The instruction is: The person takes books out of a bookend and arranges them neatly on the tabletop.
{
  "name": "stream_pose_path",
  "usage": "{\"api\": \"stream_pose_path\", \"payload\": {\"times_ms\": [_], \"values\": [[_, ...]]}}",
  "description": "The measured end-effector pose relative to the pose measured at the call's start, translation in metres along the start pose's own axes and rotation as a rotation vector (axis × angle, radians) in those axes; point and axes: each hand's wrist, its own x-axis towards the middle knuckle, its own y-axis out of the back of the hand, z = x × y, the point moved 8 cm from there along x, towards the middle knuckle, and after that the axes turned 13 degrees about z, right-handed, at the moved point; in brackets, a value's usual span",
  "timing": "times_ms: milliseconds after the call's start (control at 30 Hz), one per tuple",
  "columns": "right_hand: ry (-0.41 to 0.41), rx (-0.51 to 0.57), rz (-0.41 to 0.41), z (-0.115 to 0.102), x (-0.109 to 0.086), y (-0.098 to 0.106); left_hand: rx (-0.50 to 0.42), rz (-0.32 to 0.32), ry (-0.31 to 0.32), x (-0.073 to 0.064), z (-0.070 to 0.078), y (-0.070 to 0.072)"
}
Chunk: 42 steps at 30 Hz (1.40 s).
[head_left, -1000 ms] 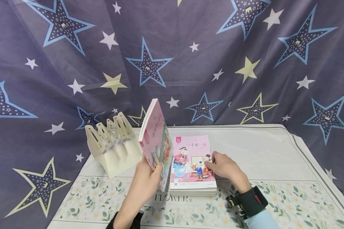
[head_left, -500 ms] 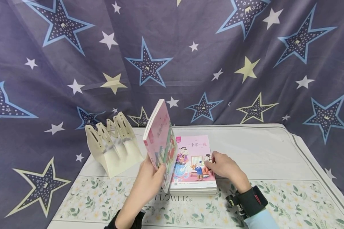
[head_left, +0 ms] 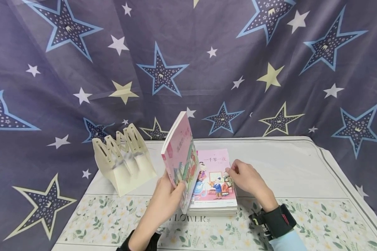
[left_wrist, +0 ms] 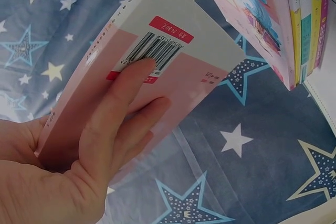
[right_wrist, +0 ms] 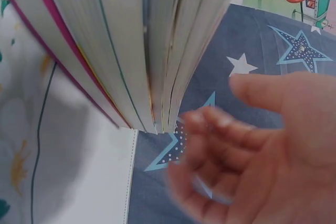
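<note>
My left hand (head_left: 164, 197) grips a pink picture-covered paperback book (head_left: 179, 150), held upright on edge with its front cover turned right. In the left wrist view, fingers lie across the book's back cover (left_wrist: 178, 90), below the barcode. Right of it, a stack of similar books lies flat, topped by a pink storybook (head_left: 218, 165); the held book overlaps its left part in the head view. Beside the stack's right edge is my right hand (head_left: 249, 177), fingers loosely curled. The right wrist view shows this hand (right_wrist: 247, 145) blurred, holding nothing, close to the page edges (right_wrist: 126, 51).
A cream folded organizer (head_left: 133, 176) with slotted tabs stands at the left of the table, behind my left hand. A white, flower-printed cover (head_left: 289, 164) lies over the table. A dark curtain with stars (head_left: 188, 69) hangs along the back edge.
My left hand has carried the held book rightward, so it hides more of the stack's top cover. The right hand stayed on the stack's right edge, then lifted slightly from it.
</note>
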Motion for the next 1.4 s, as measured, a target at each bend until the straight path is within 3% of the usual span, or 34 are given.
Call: {"api": "stream_pose_path", "payload": {"times_ms": [167,300,767,1033,1400], "values": [[0.129,0.102,0.13,-0.019,0.005,0.011,-0.002,-0.004,0.005,0.003,0.0,-0.003],[0.17,0.16,0.184,-0.032,0.004,0.015,-0.015,-0.014,0.014,0.003,0.0,-0.005],[0.243,0.199,0.107,-0.063,-0.002,-0.016,-0.053,-0.069,0.037,0.0,-0.001,-0.01],[0.279,0.227,0.084,-0.072,-0.001,-0.019,-0.074,-0.085,0.038,-0.001,0.001,-0.011],[0.26,0.252,0.061,-0.073,-0.004,-0.023,-0.13,-0.139,0.068,-0.002,0.001,-0.012]]}}
